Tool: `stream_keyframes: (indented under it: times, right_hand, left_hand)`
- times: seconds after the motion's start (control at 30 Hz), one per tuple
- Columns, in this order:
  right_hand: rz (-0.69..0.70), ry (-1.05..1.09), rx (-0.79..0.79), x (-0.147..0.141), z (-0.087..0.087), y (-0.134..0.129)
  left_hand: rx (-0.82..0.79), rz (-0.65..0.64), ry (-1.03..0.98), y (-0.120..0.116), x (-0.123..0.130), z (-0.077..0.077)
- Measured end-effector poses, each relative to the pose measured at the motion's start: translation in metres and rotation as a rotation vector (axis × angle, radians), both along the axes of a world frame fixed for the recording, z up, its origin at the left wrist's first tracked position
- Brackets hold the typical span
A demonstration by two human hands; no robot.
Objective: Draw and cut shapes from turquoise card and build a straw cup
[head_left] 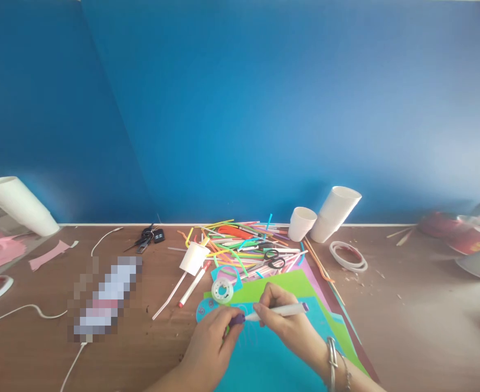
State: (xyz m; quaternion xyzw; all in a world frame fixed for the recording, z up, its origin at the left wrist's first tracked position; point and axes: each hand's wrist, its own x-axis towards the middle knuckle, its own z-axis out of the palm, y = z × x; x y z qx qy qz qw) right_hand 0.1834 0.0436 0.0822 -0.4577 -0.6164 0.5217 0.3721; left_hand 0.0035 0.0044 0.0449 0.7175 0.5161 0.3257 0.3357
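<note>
My right hand (pixel 283 316) grips a white marker (pixel 291 309) with a purple end, its tip pointing left. Between the fingers of my left hand (pixel 213 337) is the purple marker cap (pixel 237 319), right at the marker's tip. Whether the cap is on the tip I cannot tell. Beneath both hands lies a blue sheet of paper (pixel 272 365) with faint drawn outlines. A blue cut-out piece (pixel 205 308) with purple spiral marks shows beside my left hand. Just beyond the hands sits a roll of clear tape (pixel 222 291).
A heap of coloured straws (pixel 240 247) with scissors (pixel 274 259) lies against the blue wall. White paper cups (pixel 302 224) stand near it, one stack (pixel 335 214) leaning. A red-capped marker (pixel 194 285), white tape roll (pixel 348 256), keys (pixel 152 235) and a blurred-out device (pixel 107 299) surround the papers.
</note>
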Motion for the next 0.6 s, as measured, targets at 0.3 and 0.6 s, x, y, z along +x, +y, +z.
stream_keyframes:
  times: [0.3, 0.6]
  right_hand:
    - [0.033, -0.031, -0.004, -0.006, -0.005, 0.000]
    - [0.055, -0.303, 0.061, -0.011, -0.018, -0.013]
  left_hand:
    - [0.091, -0.048, 0.038, -0.001, -0.002, 0.004]
    - [0.007, -0.221, 0.006, 0.002, -0.007, 0.021]
